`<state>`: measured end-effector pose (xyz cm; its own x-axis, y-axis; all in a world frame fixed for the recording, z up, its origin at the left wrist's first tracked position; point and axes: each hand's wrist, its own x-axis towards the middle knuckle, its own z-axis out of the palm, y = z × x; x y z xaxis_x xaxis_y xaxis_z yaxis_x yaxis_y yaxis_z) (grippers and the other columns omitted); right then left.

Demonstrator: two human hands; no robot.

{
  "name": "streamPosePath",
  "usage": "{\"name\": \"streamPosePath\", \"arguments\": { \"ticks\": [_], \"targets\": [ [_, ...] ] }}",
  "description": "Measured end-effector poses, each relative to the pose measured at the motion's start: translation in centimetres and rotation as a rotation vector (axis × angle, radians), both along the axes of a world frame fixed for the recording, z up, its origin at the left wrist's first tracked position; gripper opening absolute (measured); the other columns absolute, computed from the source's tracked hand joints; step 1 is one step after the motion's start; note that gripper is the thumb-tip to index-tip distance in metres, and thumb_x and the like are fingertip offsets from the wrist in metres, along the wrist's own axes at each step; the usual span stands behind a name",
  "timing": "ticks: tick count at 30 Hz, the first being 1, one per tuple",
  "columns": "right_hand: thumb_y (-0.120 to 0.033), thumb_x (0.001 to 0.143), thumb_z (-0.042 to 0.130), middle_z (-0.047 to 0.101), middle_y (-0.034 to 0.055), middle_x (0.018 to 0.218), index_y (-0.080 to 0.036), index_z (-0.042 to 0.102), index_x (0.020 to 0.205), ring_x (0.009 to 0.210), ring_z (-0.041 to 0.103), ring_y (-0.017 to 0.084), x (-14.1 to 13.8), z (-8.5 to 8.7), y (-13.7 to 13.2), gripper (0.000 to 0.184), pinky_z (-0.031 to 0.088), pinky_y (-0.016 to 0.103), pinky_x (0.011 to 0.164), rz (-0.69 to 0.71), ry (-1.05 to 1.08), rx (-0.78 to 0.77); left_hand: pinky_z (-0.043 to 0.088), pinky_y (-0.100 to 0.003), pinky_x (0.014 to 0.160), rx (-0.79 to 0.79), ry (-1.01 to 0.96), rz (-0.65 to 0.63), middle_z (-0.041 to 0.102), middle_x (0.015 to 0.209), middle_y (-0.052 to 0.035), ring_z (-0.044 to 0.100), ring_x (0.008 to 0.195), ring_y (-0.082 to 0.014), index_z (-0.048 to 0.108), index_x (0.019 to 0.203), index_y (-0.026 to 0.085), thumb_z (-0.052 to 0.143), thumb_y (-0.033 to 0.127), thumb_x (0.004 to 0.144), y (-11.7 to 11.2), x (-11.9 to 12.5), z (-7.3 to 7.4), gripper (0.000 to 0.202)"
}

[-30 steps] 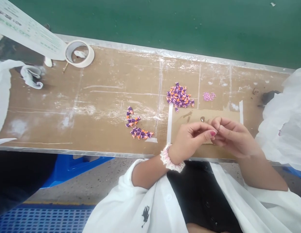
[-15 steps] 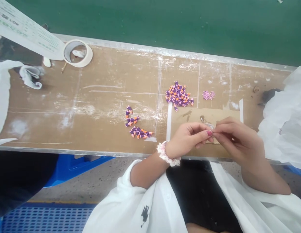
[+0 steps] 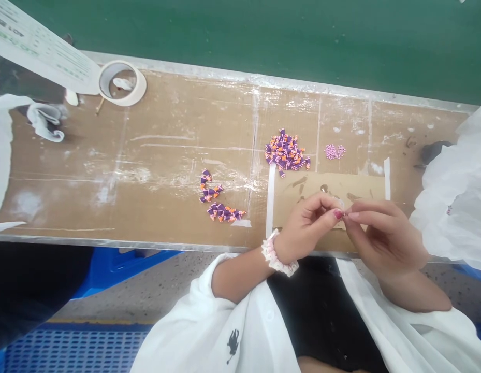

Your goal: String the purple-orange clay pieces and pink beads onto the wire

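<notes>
My left hand is closed in a pinch, thumb against forefinger, at the near edge of the table. Its fingertips meet those of my right hand, which is pinched as well. What they hold between them is too small to make out. Just beyond the fingers lies a cardboard sheet with dark stains and a small clear, shiny thing partly hidden by my left hand. Past the sheet sit a heap of small purple and orange figures and a little pile of pink beads.
More purple and orange figures lie in a curved row to the left. A roll of tape and a printed sheet are at the far left. White crumpled plastic stands on the right, a blue stool below the table's left.
Both hands have shifted slightly; my left wrist has moved a little right and my right hand has turned slightly. The fingertips stay together. Figures and beads lie as before.
</notes>
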<state>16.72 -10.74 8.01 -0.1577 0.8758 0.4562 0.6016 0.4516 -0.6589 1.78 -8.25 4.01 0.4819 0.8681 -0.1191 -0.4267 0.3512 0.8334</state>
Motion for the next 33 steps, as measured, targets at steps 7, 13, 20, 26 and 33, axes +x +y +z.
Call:
{"name": "streamPosePath", "arguments": {
  "ticks": [7, 13, 20, 26, 33],
  "targets": [
    [0.005, 0.074, 0.062, 0.062, 0.0008, 0.083, -0.026, 0.055, 0.096, 0.071, 0.063, 0.014, -0.2, -0.5, 0.1, 0.038, 0.051, 0.025, 0.052, 0.041, 0.166, -0.104, 0.045, -0.024, 0.069, 0.445, 0.241, 0.123, 0.058, 0.077, -0.0003, 0.052, 0.071, -0.0100, 0.055, 0.081, 0.018, 0.051, 0.027, 0.093, 0.1, -0.1, -0.5, 0.016],
    [0.007, 0.072, 0.059, 0.058, 0.0002, 0.080, -0.024, 0.052, 0.088, 0.073, 0.061, 0.013, -0.2, -0.3, 0.6, 0.035, 0.050, 0.024, 0.056, 0.076, 0.217, -0.152, 0.049, -0.027, 0.076, 0.904, 0.469, 0.355, 0.064, 0.081, -0.0029, 0.054, 0.077, -0.0123, 0.055, 0.089, 0.017, 0.050, 0.014, 0.092, 0.3, 0.1, -1.0, 0.007],
    [0.007, 0.073, 0.057, 0.058, 0.0006, 0.081, -0.024, 0.052, 0.088, 0.072, 0.058, 0.012, -0.1, -0.3, 0.9, 0.035, 0.047, 0.024, 0.054, 0.094, 0.197, -0.207, 0.049, -0.031, 0.074, 1.161, 0.738, 0.500, 0.066, 0.078, -0.0048, 0.056, 0.082, -0.0167, 0.058, 0.093, 0.015, 0.053, 0.011, 0.089, 0.1, -0.2, -1.2, 0.008],
    [0.004, 0.076, 0.056, 0.058, 0.0001, 0.079, -0.024, 0.053, 0.085, 0.071, 0.057, 0.012, -0.1, -0.4, 1.1, 0.030, 0.046, 0.024, 0.056, 0.101, 0.251, -0.265, 0.048, -0.030, 0.070, 1.200, 0.765, 0.559, 0.066, 0.075, -0.0042, 0.055, 0.078, -0.0160, 0.058, 0.090, 0.015, 0.056, 0.010, 0.088, 0.3, 0.1, -1.7, 0.006],
    [-0.004, 0.080, 0.059, 0.058, -0.0002, 0.079, -0.025, 0.051, 0.090, 0.068, 0.058, 0.012, 1.2, -0.8, 1.4, 0.025, 0.045, 0.025, 0.056, 0.052, 0.235, -0.329, 0.051, -0.028, 0.075, 1.052, 0.697, 0.537, 0.067, 0.079, -0.0028, 0.057, 0.077, -0.0135, 0.057, 0.091, 0.017, 0.054, 0.015, 0.091, 0.9, -0.6, -1.7, 0.003]
  ]
}}
